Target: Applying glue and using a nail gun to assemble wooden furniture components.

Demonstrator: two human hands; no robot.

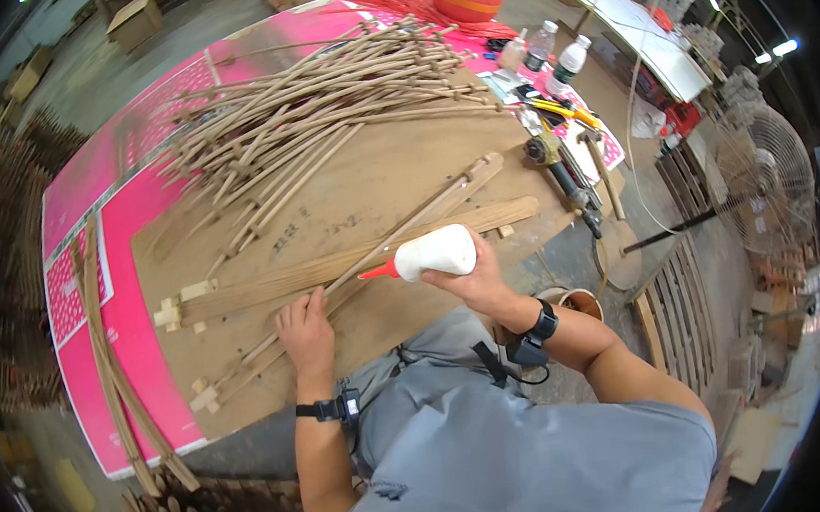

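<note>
My right hand (pixel 480 284) is wrapped around a white squeeze bottle (pixel 439 252). The bottle is tipped on its side, and its red nozzle (pixel 379 272) points left, just above a thin wooden rod (pixel 358 266). My left hand (pixel 306 333) is closed at this rod, its fingertips to the left of the nozzle. The rod runs slantwise over the brown board (pixel 347 184), alongside a flat wooden strip (pixel 486 175). Behind it a wider wooden slat (pixel 277 284) lies across the board, with small wooden blocks (pixel 170 314) at its left end. Whether glue is coming out cannot be seen.
A heap of wooden rods (pixel 320 95) covers the table's far side. A power drill (pixel 566 181), a hammer (pixel 604 173) and several bottles (pixel 568 59) stand or lie at the right. Two wooden slats (pixel 115 356) overhang the left edge. A fan (pixel 762 175) stands right.
</note>
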